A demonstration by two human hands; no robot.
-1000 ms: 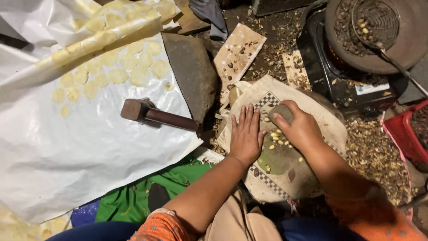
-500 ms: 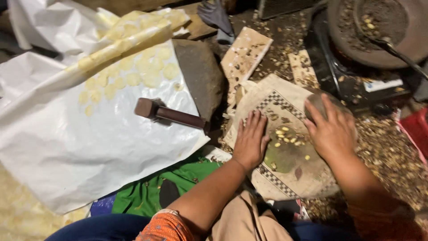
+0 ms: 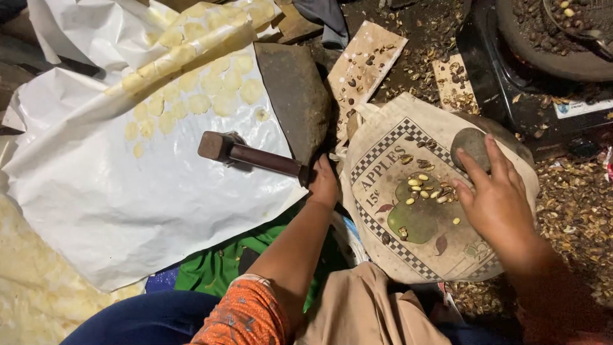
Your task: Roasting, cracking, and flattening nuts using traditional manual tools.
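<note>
Left hand [image 3: 324, 184] is stretched forward with the forearm straight out and fingers curled shut. Right hand [image 3: 495, 195] hangs palm down, fingers loosely spread, wrist bent a little inward.

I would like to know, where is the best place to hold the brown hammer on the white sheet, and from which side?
Probably by the handle's free end. The hammer lies flat on the white sheet, its blocky head pointing left and its straight handle running right. The left hand is already at that end, so it seems best to close around the handle from above there.
</note>
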